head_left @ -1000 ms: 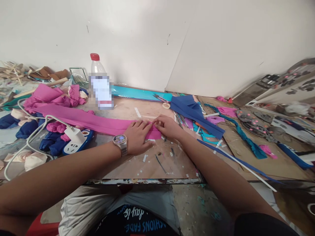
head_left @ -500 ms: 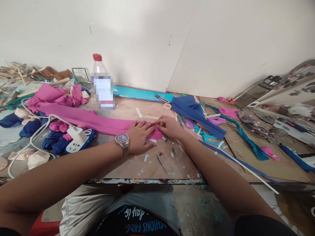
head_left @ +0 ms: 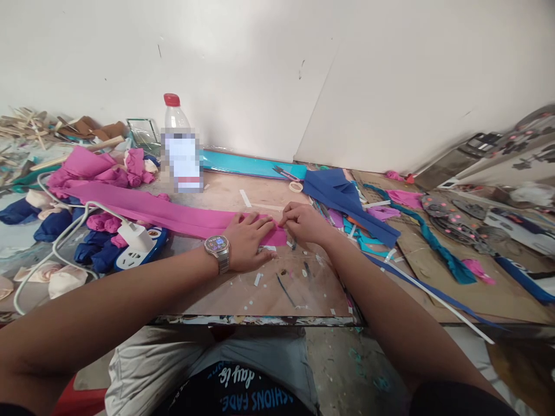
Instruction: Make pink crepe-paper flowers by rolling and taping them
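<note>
A long pink strip of thin, cloth-like material [head_left: 202, 220] runs from the pile at left to the middle of the table. My left hand [head_left: 248, 240], with a watch on its wrist, lies flat on the strip near its right end, fingers spread. Just beyond those fingertips my right hand [head_left: 303, 224] is closed in a pinch at the strip's upper right corner. What lies between its thumb and finger is hidden. Right of it lies folded dark blue material [head_left: 336, 193].
A bottle with a red cap [head_left: 172, 101] stands behind a lit phone [head_left: 184, 162]. White cables and a power strip [head_left: 134, 254] lie left. Thread snips [head_left: 282, 173] and a tape roll [head_left: 295, 186] rest at the back. Scraps and a white stick [head_left: 437, 299] lie right.
My right hand has shifted slightly right, away from the left fingertips, toward the strip's end. My left hand and the pink strip stay nearly in place.
</note>
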A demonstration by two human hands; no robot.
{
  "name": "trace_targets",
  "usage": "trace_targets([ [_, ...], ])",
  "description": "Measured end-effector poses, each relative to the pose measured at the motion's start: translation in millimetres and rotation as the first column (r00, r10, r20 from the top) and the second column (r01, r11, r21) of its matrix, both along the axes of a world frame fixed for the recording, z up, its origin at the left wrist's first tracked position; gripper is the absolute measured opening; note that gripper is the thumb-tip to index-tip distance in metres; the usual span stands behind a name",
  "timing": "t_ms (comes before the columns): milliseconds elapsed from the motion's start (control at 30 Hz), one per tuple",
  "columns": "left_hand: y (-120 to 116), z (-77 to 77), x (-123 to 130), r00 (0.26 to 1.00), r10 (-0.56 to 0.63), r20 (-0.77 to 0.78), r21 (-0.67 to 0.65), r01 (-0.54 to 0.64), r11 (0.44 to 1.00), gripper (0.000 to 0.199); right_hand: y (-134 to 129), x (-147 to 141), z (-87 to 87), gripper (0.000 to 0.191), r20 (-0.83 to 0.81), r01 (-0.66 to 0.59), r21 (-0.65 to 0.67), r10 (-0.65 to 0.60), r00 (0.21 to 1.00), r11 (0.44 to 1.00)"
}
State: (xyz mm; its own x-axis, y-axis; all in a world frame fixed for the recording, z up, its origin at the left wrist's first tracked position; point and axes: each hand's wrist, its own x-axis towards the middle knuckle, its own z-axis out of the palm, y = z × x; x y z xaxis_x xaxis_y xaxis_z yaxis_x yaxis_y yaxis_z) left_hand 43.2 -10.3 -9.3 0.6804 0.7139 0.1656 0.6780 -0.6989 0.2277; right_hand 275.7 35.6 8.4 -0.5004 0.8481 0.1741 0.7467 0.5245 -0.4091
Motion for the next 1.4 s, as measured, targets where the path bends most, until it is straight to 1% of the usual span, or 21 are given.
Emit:
trace_targets([
  [167,0.8,-1.9,0.3,1.000,0.003,-0.023,-0.004,-0.003,1.000,0.076,-1.9,2.4,6.7,0.031,0.076,0.011,-0.015,-0.010,0.997,1.000],
  [333,0.1,-3.3,0.1,0.999,0.022,-0.040,-0.013,-0.023,1.000,0.077,-1.3,3.9,7.3,0.028,0.113,0.048,-0.020,-0.046,0.992,0.999],
  [467,-1.6,-4.0,-0.1,0.998,0.031,-0.058,-0.014,-0.032,0.999,0.078,-0.3,4.7,3.9,0.024,0.090,0.107,-0.013,-0.106,0.990,0.994],
  [567,-2.9,-4.1,0.0,0.997,0.034,-0.072,-0.015,-0.035,0.999,0.079,0.9,6.1,0.7,0.020,0.073,0.122,-0.033,-0.120,0.990,0.992],
  [733,-3.7,-3.7,0.0,0.996,0.043,-0.082,-0.004,-0.044,0.999,0.079,3.1,8.4,-3.7,0.016,0.051,0.115,-0.036,-0.113,0.992,0.993],
  [900,-3.6,-3.3,-0.1,0.995,0.047,-0.090,0.001,-0.047,0.999,0.079,4.2,9.7,-6.5,0.015,0.022,0.096,-0.049,-0.095,0.995,0.994],
  [1100,-4.3,-2.4,0.7,0.995,0.051,-0.089,0.005,-0.051,0.999,0.080,3.4,10.4,-5.4,0.017,0.025,0.103,-0.061,-0.102,0.995,0.993],
  [1400,-4.1,-2.5,-0.3,0.997,0.040,-0.073,-0.004,-0.040,0.999,0.078,3.8,9.1,-3.7,0.018,0.002,0.120,-0.126,-0.121,0.993,0.985],
])
